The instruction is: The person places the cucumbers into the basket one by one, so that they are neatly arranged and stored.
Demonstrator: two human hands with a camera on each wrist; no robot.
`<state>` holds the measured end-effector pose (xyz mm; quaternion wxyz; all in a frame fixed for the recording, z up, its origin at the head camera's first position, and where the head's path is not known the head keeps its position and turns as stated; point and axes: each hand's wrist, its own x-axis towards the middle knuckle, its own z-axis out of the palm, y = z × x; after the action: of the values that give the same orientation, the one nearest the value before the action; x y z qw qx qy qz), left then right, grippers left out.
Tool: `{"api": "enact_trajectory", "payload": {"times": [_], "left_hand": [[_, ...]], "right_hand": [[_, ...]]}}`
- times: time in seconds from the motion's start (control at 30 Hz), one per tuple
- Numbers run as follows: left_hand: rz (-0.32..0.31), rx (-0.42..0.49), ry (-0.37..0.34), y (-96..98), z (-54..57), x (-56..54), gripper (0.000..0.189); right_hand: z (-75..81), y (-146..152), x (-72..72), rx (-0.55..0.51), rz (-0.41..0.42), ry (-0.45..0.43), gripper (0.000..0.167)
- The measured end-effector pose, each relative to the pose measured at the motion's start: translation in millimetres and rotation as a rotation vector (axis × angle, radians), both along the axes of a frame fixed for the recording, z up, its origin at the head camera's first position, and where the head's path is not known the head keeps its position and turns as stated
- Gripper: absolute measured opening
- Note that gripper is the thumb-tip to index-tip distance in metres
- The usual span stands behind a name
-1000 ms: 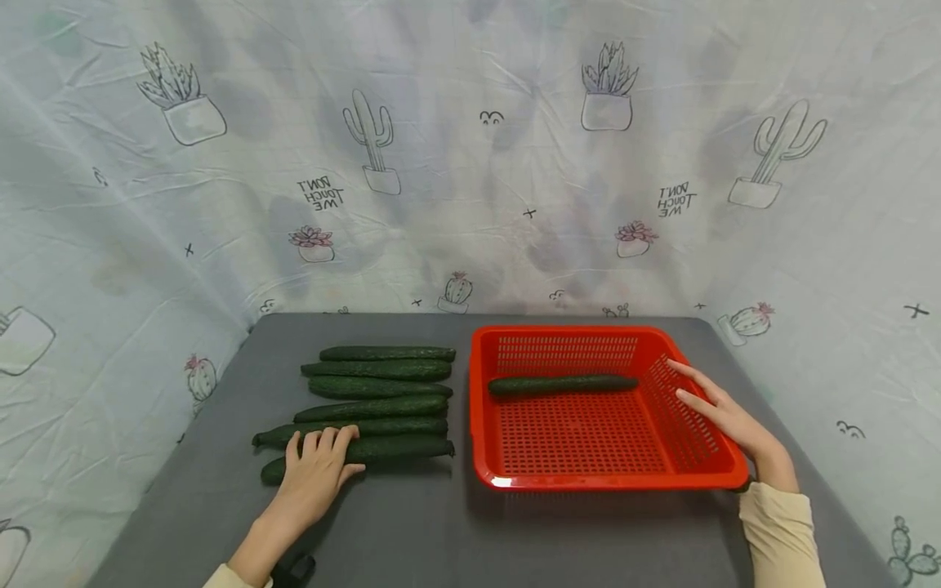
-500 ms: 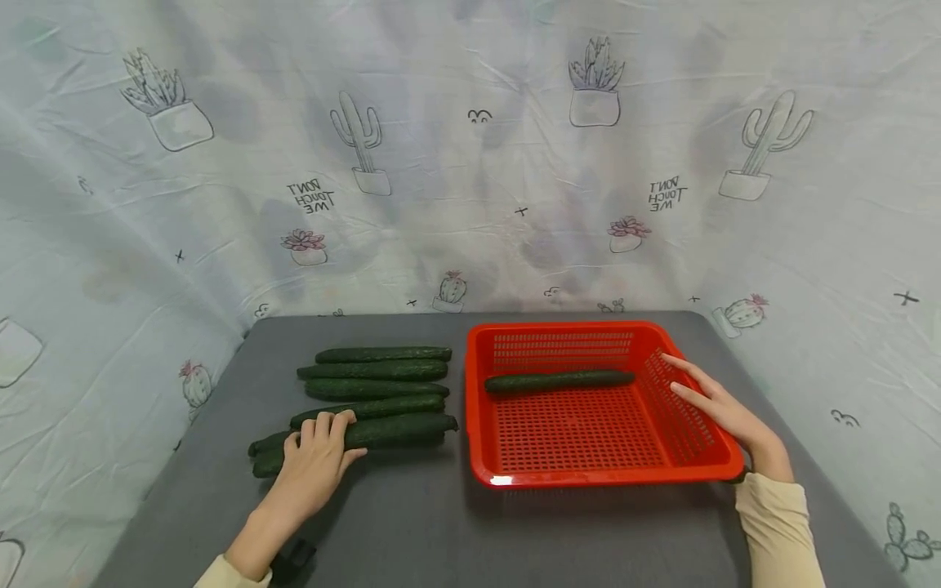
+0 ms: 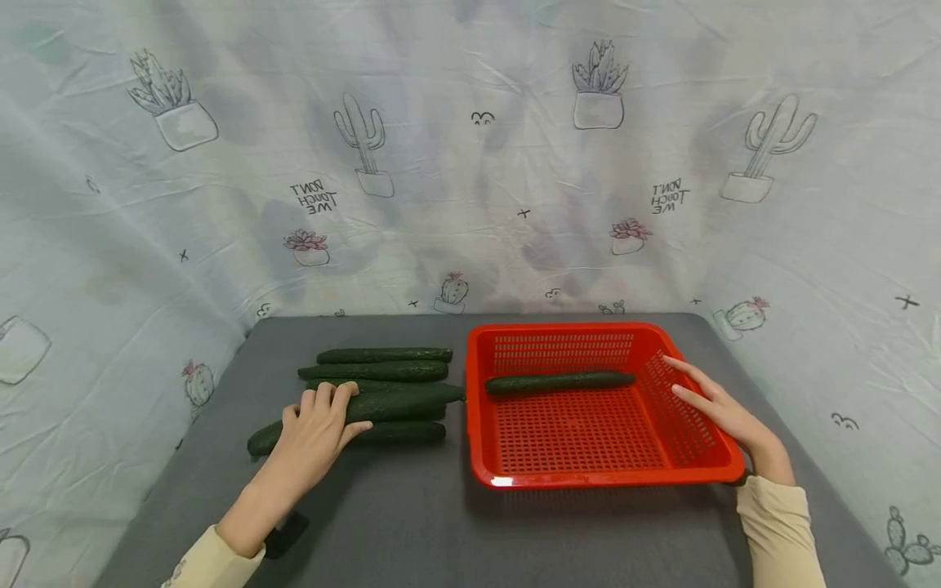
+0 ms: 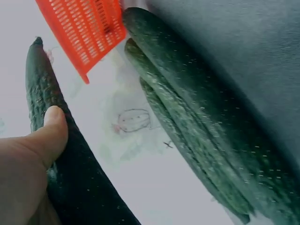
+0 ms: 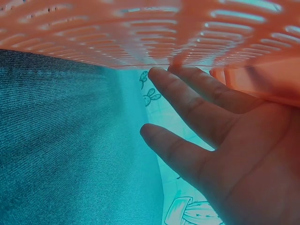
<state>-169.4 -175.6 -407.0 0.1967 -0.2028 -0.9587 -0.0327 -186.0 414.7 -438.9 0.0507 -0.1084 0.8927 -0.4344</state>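
Note:
My left hand (image 3: 316,433) grips a dark green cucumber (image 4: 89,164) from above, the thumb lying along its near side. That cucumber is lifted over the others, its tip near the left rim of a red plastic basket (image 3: 559,480). Several cucumbers (image 3: 385,371) lie roughly side by side beneath and behind it; one cucumber (image 3: 404,433) lies in front. Inside the basket rests a single cucumber (image 3: 559,383). At the basket's right side, my right hand (image 3: 735,425) touches the wall with fairly straight fingers. Some of its fingers (image 5: 187,105) show outside the slotted wall in the right wrist view.
The basket and cucumbers stand on a grey tabletop (image 3: 588,539). A pale cloth (image 3: 456,163) printed with cacti hangs behind and along both sides. A black strap (image 3: 287,535) shows at the left wrist.
My left hand has lifted the front cucumber and carried it away from me, over the neighbouring ones. The right hand stays at the basket's side.

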Motion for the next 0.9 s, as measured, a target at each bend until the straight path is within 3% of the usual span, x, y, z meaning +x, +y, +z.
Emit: {"api": "enact_trajectory", "payload": {"times": [0.43,0.9], "left_hand": [[-0.057,0.108,-0.002,39.8,18.8,-12.1,0.051],[-0.110,0.082,-0.022,84.5,29.2,-25.6,0.056]], "right_hand": [[-1.9,0.2,1.9,-0.026,0.000,-0.005,0.053],[-0.1,-1.7,0.4,-0.079,-0.013,-0.051,0.054]]}}
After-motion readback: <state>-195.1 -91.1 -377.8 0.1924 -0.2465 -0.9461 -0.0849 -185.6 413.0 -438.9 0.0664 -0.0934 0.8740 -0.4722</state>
